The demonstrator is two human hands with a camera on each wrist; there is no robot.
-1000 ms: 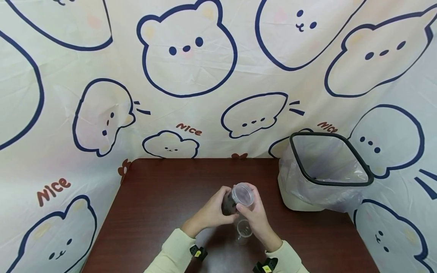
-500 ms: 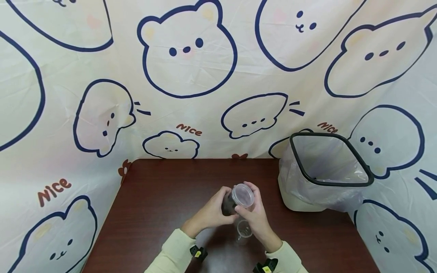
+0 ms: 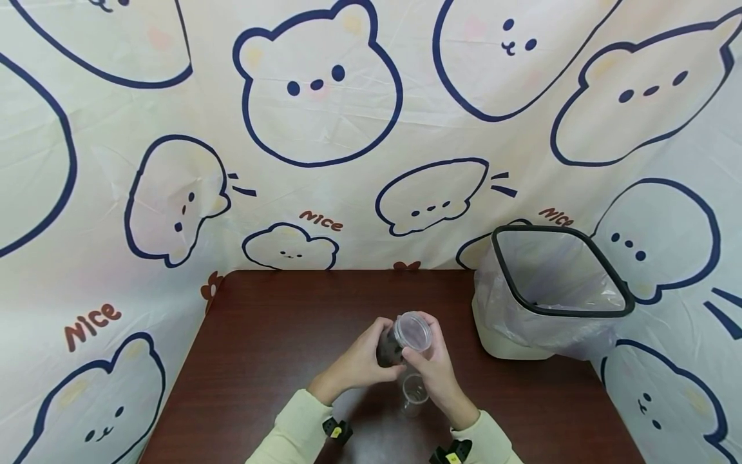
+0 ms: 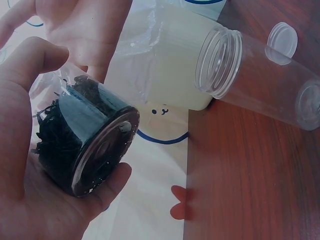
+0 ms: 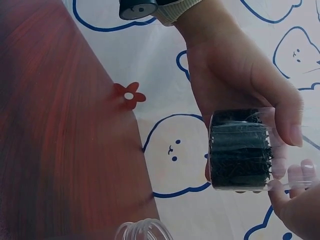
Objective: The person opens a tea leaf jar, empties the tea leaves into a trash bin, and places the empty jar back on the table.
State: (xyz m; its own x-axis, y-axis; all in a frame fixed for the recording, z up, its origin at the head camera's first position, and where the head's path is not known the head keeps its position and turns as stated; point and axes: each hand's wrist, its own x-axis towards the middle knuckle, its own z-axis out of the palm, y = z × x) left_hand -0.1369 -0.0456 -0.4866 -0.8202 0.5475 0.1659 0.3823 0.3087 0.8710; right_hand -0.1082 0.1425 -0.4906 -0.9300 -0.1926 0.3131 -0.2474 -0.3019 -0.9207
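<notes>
Both hands hold up a clear plastic jar with dark, shredded dried leaves [image 4: 65,130], tilted above the table in the head view. My left hand [image 3: 362,358] grips the leaf-filled base end. Around the clear round lid [image 3: 414,330] at its top, my right hand [image 3: 442,374] curls its thumb and fingers. An open-mouthed clear jar [image 3: 414,389], with nothing visible inside, stands upright on the table just below the hands. Beside that jar in the left wrist view lies a loose clear lid [image 4: 283,42]. The right wrist view shows the dark leaves [image 5: 240,150] packed against the jar's base.
A cream bin [image 3: 510,345] with a plastic liner and dark rim [image 3: 570,314] stands at the table's back right. The dark brown table [image 3: 272,322] meets a cartoon-printed cloth [image 3: 324,142] behind it. Black cameras are strapped on both wrists.
My right thumb and fingers shift very slightly at the jar's lid. The jar, the left hand and everything on the table stay in place.
</notes>
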